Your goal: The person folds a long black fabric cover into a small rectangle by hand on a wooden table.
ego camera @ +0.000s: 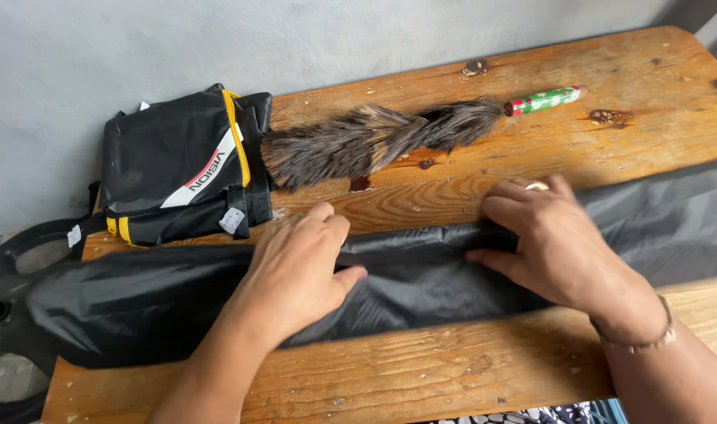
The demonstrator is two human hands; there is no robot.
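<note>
The single head-worn camera is looking steeply down and forward from close above the wooden table (468, 369), facing the grey wall (99, 47) behind it, with no second view sharing the scene

It looked like a plain home or small workshop corner rather than a shop or office. A worn wooden table (531, 149), knotted and stained, stood pushed against a bare grey wall (217, 39) on the far side. A feather duster (390, 137) with a wrapped handle lay on the far part of the table, and a folded black bag (178, 169) sat at the left.
</note>
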